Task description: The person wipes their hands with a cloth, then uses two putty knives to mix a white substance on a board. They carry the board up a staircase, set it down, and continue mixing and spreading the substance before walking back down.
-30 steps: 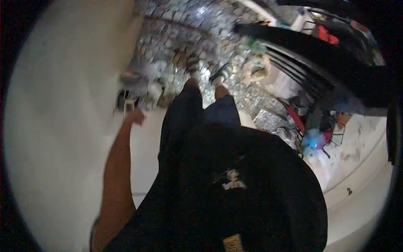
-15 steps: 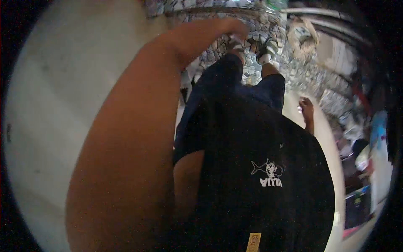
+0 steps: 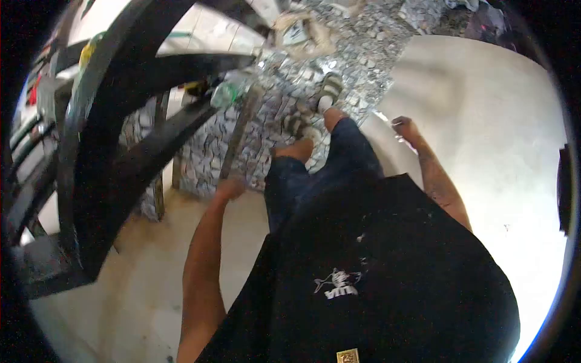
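My left hand (image 3: 231,189) is at the left, smeared by motion, near the lower end of a narrow brown strip (image 3: 241,130); whether it touches the strip cannot be made out. To the right, my right hand (image 3: 405,130) is closed around a thin pale object (image 3: 381,117), whose narrow end sticks out toward the upper left. This hand is in front of a pale, smooth surface (image 3: 484,103). Between the hands are my legs in dark shorts and my feet in striped footwear (image 3: 330,88).
Dark thick beams (image 3: 115,121) cross the left side. A green-tinted clear plastic item (image 3: 224,95) lies by them. Ahead, an open pale sack (image 3: 302,33) is on the floor covered with broken grey pieces (image 3: 363,54). Brown-stained flooring (image 3: 145,260) shows at lower left.
The view has swung round, bringing the dark beams in at left. My left arm, earlier large and stretched far forward, is now lower and farther from the camera. The right hand appears farther left.
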Demonstrator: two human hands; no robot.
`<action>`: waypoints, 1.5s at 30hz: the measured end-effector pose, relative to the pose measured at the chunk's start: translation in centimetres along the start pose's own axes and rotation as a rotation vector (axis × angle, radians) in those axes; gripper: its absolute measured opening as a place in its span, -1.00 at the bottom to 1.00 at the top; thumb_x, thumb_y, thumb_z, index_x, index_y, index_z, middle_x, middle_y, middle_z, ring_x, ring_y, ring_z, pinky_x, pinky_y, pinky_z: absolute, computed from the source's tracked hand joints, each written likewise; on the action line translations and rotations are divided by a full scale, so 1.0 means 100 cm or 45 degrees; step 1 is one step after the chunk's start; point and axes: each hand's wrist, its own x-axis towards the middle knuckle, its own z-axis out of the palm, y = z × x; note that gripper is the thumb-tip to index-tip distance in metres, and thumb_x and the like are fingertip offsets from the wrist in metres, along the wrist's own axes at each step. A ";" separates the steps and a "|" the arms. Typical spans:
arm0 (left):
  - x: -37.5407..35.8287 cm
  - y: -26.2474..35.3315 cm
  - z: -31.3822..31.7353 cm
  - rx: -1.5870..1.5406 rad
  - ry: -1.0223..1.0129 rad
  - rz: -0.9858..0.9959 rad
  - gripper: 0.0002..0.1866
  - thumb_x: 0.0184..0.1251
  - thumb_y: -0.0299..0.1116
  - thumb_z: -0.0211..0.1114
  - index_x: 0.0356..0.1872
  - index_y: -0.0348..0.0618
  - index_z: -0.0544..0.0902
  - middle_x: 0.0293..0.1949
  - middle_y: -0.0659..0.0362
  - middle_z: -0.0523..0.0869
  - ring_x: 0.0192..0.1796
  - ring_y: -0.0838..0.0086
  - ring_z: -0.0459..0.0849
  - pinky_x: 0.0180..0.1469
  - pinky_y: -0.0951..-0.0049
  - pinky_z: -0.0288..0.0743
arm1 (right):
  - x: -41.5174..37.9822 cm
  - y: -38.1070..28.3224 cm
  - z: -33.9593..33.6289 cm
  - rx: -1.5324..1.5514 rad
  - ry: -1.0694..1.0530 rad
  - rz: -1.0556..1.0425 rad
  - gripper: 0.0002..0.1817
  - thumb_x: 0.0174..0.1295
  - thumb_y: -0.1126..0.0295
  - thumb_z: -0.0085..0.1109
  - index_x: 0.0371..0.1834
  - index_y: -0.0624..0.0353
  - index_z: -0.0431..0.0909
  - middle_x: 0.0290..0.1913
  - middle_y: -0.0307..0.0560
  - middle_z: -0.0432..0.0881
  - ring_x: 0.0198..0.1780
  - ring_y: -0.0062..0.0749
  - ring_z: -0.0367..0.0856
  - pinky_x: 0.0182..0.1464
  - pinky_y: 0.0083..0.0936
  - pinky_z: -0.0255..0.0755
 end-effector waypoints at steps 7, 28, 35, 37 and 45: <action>-0.138 0.045 0.050 -0.215 -0.552 -0.123 -0.68 0.10 -0.12 0.11 -0.38 -0.13 0.70 -0.27 -0.02 0.69 -0.15 0.15 0.65 -0.11 0.12 0.49 | 0.004 0.044 -0.014 -0.140 0.149 -0.118 -0.77 0.01 0.37 0.18 -0.25 0.22 0.56 -0.47 -0.11 0.56 -0.47 -0.47 0.54 -0.41 -0.51 0.44; 0.029 0.108 -0.250 -0.167 0.121 -0.278 -0.81 0.03 -0.29 0.22 -0.51 -0.20 0.65 -0.43 -0.03 0.67 -0.24 0.06 0.66 -0.22 0.12 0.53 | -0.003 -0.055 -0.178 0.488 0.454 -0.259 -0.87 0.11 0.41 0.12 -0.35 0.23 0.45 -0.44 -0.24 0.48 -0.44 -0.53 0.44 -0.39 -0.51 0.38; 0.076 0.152 -0.236 -0.273 0.106 -0.250 -0.76 0.04 -0.21 0.23 -0.51 -0.20 0.66 -0.45 -0.02 0.68 -0.29 0.07 0.67 -0.23 0.16 0.54 | 0.049 0.082 -0.188 0.345 0.215 -0.080 -0.84 0.21 0.36 0.03 -0.24 0.19 0.51 -0.42 -0.14 0.57 -0.44 -0.41 0.59 -0.53 -0.38 0.50; 0.096 0.161 -0.236 -0.329 0.097 -0.303 -0.74 0.03 -0.18 0.25 -0.50 -0.21 0.66 -0.46 -0.02 0.68 -0.30 0.08 0.68 -0.23 0.17 0.54 | 0.022 0.047 -0.217 0.943 -0.026 0.349 -0.85 0.23 0.39 0.00 -0.20 0.12 0.51 -0.37 -0.16 0.59 -0.51 -0.41 0.58 -0.61 -0.44 0.46; 0.288 0.198 -0.313 -0.351 0.230 -0.404 -0.64 0.01 -0.08 0.31 -0.45 -0.23 0.66 -0.49 -0.04 0.69 -0.34 0.13 0.69 -0.23 0.23 0.54 | 0.272 0.123 -0.375 0.221 -0.009 -0.399 -0.78 0.09 0.27 0.16 -0.25 0.13 0.53 -0.32 -0.15 0.60 -0.28 -0.30 0.57 -0.23 -0.33 0.46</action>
